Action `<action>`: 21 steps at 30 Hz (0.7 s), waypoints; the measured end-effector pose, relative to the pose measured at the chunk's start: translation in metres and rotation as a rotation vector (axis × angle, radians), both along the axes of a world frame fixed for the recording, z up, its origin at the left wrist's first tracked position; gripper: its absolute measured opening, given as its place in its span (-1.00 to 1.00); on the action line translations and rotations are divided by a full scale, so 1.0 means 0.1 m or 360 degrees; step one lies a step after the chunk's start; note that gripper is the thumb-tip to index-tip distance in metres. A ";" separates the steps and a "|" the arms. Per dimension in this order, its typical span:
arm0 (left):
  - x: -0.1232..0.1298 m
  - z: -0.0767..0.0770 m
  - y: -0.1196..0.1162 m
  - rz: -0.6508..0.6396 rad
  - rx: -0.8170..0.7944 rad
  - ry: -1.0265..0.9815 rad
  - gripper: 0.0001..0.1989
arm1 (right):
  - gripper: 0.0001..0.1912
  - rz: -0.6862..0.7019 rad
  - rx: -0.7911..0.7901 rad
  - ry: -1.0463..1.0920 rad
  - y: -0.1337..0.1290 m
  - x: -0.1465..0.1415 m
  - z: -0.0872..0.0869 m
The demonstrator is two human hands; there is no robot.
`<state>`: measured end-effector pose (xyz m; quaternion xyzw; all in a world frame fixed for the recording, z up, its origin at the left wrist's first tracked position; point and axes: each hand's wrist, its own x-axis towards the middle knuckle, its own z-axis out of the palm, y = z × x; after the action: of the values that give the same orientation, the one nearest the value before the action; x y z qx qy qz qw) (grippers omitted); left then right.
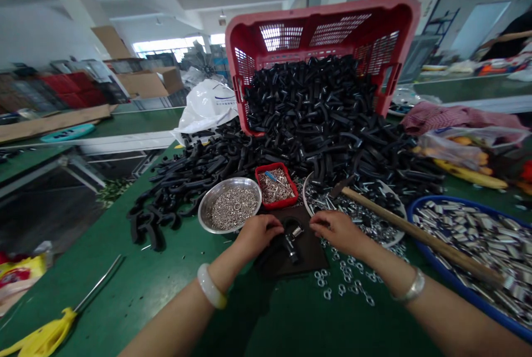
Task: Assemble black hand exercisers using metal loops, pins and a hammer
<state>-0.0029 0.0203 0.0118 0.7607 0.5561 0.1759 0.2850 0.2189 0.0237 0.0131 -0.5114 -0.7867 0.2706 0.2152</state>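
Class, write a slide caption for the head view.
Left hand and right hand flank a black curved part on a dark mat, before a tipped red crate.

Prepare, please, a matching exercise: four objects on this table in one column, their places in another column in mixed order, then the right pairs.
Column 1
1. Dark flat square mat
2. Yellow tool with a metal tube
3. Slim tool with a blue handle
4. Hammer with a wooden handle

Column 2
A. Inside the small red tray
B. Across the round pale dish and the blue basin
C. At the left front of the green table
D. Beneath a curved black part, near the left hand and right hand

Right pairs: 1-D; 2-C; 3-A; 4-B.
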 end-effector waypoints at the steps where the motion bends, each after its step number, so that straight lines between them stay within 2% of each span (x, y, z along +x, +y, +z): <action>1: 0.01 0.01 0.01 -0.0013 0.0036 0.0043 -0.81 | -0.87 -0.0060 -0.0068 0.0119 -0.01 0.01 -0.02; 3: 0.04 0.04 0.03 -0.0067 0.0102 0.0155 -0.82 | -0.87 -0.0174 -0.0185 0.0338 -0.03 0.03 -0.06; 5: 0.07 0.06 0.05 -0.0107 0.0152 0.0315 -0.82 | -0.87 -0.0233 -0.0187 0.0429 -0.05 0.05 -0.09; 8: 0.16 0.10 0.05 -0.0159 0.0238 0.0605 -0.82 | -0.89 -0.0209 0.0057 0.0283 -0.08 0.06 -0.10; 12: 0.27 0.13 0.01 -0.0349 0.0402 0.0871 -0.78 | -0.85 -0.0142 0.0376 0.0051 -0.12 -0.04 -0.09; 15: 0.26 0.08 -0.01 -0.0336 0.0385 0.0730 -0.79 | -0.80 -0.0096 0.0443 -0.0040 -0.11 -0.13 -0.14; 19: 0.16 -0.05 -0.04 -0.0082 0.0297 0.0287 -0.84 | -0.76 -0.0069 0.0431 -0.0164 -0.05 -0.19 -0.22; 21: 0.13 -0.10 -0.07 -0.0001 0.0308 0.0267 -0.83 | -0.76 -0.0061 0.0409 -0.0263 -0.01 -0.20 -0.24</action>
<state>0.0105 0.0131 0.0017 0.7969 0.5581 0.1643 0.1629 0.1986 0.0229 -0.0104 -0.5150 -0.8200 0.1206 0.2187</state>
